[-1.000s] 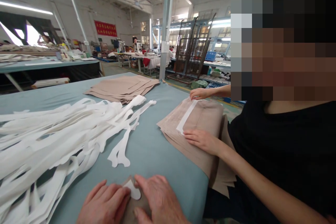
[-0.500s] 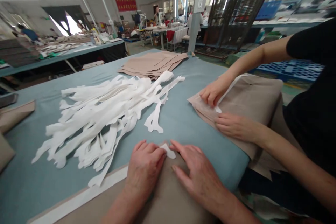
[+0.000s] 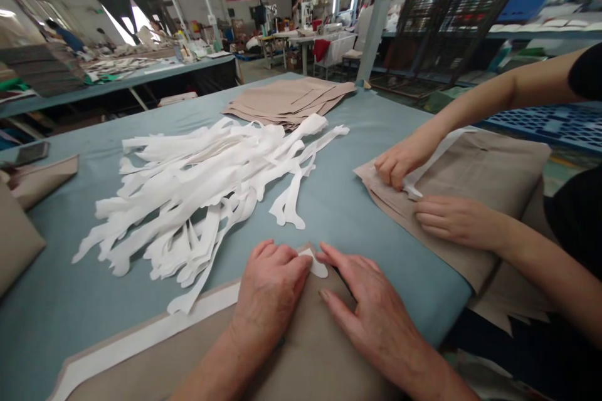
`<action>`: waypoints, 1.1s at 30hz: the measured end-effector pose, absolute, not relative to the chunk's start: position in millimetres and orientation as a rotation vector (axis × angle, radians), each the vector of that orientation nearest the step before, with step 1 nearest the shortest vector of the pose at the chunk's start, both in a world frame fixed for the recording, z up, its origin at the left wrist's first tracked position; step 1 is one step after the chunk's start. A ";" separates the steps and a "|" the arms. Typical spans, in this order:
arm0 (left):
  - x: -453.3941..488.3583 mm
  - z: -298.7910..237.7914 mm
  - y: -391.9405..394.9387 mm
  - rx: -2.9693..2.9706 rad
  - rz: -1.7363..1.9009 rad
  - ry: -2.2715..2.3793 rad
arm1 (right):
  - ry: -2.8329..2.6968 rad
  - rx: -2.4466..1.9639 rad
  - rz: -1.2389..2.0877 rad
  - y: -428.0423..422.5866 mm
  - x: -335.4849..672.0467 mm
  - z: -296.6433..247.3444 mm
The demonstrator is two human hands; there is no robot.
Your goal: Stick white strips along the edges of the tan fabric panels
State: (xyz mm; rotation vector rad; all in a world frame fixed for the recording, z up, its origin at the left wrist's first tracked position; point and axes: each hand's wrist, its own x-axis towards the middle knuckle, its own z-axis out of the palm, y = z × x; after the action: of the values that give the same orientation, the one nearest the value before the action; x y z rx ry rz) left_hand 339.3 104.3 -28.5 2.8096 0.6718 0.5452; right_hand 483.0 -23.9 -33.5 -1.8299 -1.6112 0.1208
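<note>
My left hand (image 3: 270, 285) lies flat, fingers together, on a tan fabric piece (image 3: 301, 357) at the near table edge. My right hand (image 3: 364, 310) rests flat beside it with fingers spread. Between their fingertips sits the curved end of a white interfacing strip (image 3: 318, 265), which runs along the fabric's edge to the left (image 3: 141, 341). A big pile of loose white strips (image 3: 202, 182) lies just beyond on the blue-grey table (image 3: 357, 225).
A co-worker on the right presses both hands (image 3: 423, 188) on a white strip over a tan fabric stack (image 3: 484, 169). More tan pieces (image 3: 291, 100) lie at the far table end and others at the left edge (image 3: 19, 225). A phone (image 3: 31, 152) lies at far left.
The view tilted down and left, showing more of my tan piece and its white strip. The co-worker's far hand slid along the strip toward their near hand.
</note>
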 end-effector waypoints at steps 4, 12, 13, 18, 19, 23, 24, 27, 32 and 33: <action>340.2 -25.2 104.0 2.832 0.453 0.692 | -1.638 -1.826 0.115 -24.8 483.0 -34.0; 341.4 -24.5 105.1 2.858 0.428 0.690 | -1.672 -1.828 0.101 -25.1 482.7 -33.1; 341.6 -24.5 105.1 2.858 0.431 0.683 | -1.678 -1.831 0.096 -24.7 482.5 -33.3; 343.3 -23.9 104.7 2.851 0.431 0.682 | -1.721 -1.846 0.048 -23.6 479.8 -34.4; 343.5 -24.1 104.7 2.851 0.433 0.679 | -1.728 -1.847 0.034 -23.7 479.2 -34.5; 343.2 -25.9 105.0 2.834 0.444 0.670 | -1.755 -1.844 -0.038 -24.5 476.9 -35.4; 343.0 -26.5 105.1 2.830 0.447 0.670 | -1.765 -1.839 -0.062 -24.5 476.5 -35.6; 343.0 -27.9 105.0 2.835 0.478 0.670 | -1.790 -1.833 -0.107 -23.7 476.1 -36.1; 343.5 -27.8 103.3 2.803 0.598 0.723 | -1.761 -1.811 -0.106 -22.1 475.8 -36.9; 343.2 -27.1 102.9 2.789 0.622 0.762 | -1.750 -1.803 -0.102 -22.0 475.7 -37.2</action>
State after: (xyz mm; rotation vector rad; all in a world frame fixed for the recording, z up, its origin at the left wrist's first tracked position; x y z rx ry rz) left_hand 343.2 102.9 -27.1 2.7887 0.7623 0.6223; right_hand 475.7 -22.0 -37.2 -1.8034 -1.7503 -0.1023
